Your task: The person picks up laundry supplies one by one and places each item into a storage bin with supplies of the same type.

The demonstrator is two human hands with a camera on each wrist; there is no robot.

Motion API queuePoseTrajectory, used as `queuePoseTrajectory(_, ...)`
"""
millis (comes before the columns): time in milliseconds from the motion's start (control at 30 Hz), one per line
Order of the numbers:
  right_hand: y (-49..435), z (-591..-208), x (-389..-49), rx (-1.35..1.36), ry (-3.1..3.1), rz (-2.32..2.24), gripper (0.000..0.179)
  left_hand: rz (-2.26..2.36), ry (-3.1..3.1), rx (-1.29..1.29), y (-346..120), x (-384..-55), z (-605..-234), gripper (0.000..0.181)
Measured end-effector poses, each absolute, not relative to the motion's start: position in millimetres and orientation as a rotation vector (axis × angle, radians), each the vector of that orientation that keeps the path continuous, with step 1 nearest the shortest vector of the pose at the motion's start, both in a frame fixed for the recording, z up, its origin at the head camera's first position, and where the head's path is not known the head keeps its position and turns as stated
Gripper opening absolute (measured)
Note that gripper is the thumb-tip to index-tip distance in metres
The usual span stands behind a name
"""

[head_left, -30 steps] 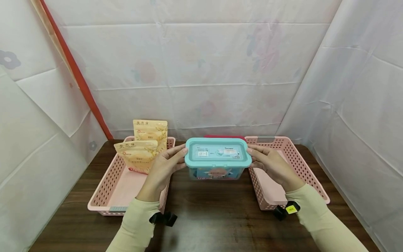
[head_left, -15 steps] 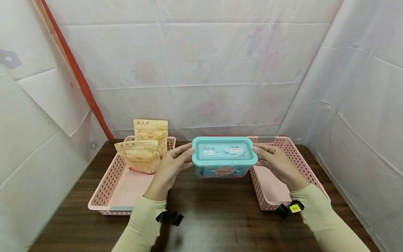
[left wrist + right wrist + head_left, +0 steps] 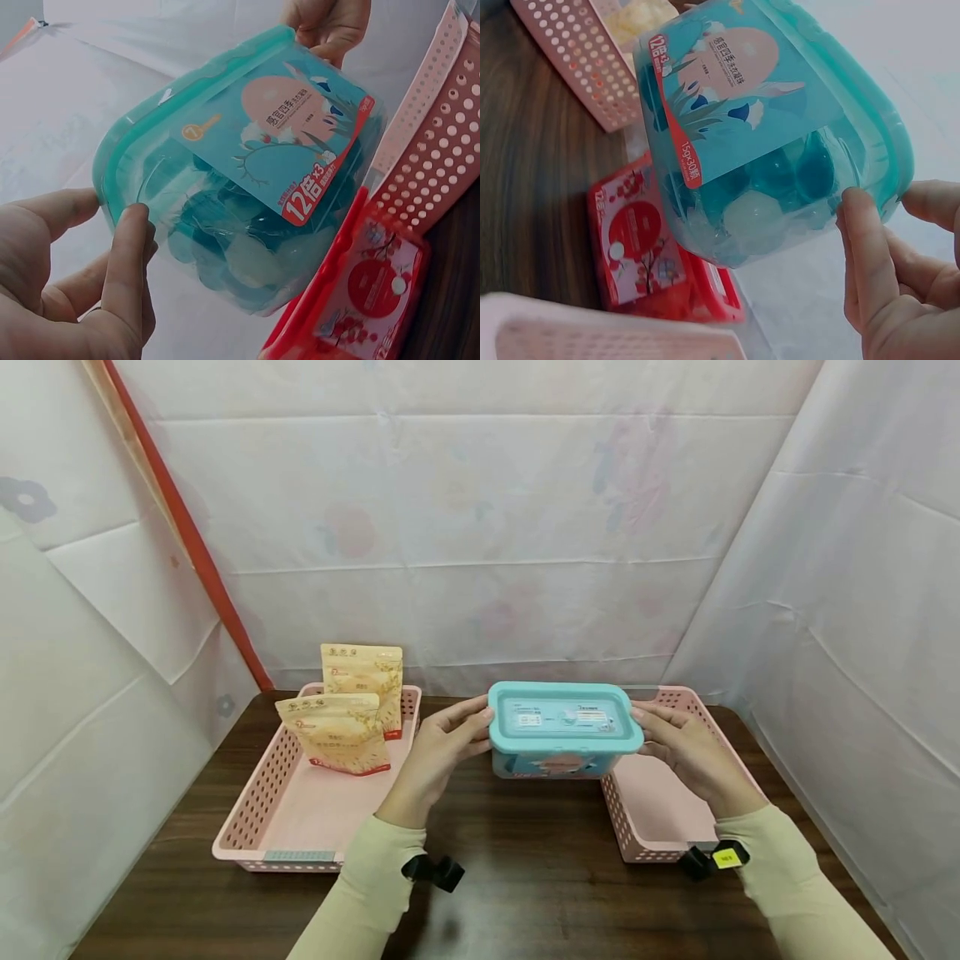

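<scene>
A clear tub of laundry pods (image 3: 558, 767) with a turquoise lid (image 3: 199, 86) is held up level over the table, between the two baskets. My left hand (image 3: 444, 752) grips its left end, fingertips at the lid's rim and the wall just below. At the opposite end my right hand (image 3: 686, 752) holds it in the same way. Blue and white pods show through the clear wall in both wrist views, below a blue front label (image 3: 754, 90). Its right end overlaps the right basket in the head view.
A pink perforated basket (image 3: 251, 810) on the left holds two yellow pouches (image 3: 341, 739) (image 3: 367, 677). Another pink basket (image 3: 630, 831) stands on the right. Behind the tub, a red-lidded box (image 3: 641, 240) sits on the dark wooden table (image 3: 525, 893). White fabric (image 3: 480, 527) hangs around the back and sides.
Both hands have carried the tub to the right, so it now overlaps the right basket's edge. The red box behind has become hidden in the head view. Baskets and pouches have stayed put.
</scene>
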State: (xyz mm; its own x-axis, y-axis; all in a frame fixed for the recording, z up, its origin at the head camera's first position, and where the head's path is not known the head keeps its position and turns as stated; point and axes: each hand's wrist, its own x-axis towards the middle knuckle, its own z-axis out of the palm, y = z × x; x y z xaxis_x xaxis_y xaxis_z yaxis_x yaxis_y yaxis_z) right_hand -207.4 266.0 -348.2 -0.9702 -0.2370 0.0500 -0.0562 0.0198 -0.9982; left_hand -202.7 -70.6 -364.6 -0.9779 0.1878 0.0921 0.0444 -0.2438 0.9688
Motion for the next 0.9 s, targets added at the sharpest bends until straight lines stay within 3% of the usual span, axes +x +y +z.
queuePoseTrajectory(167, 280, -349, -204, -0.295, 2.100, -2.166, 0.019, 2.411, 1.834, 0.307, -54, -205, -363, 0.041)
queuePoseTrajectory(900, 343, -347, -194, -0.126, 2.112, -2.283, 0.022, 2.372, 1.708, 0.379, 16, -213, -361, 0.044)
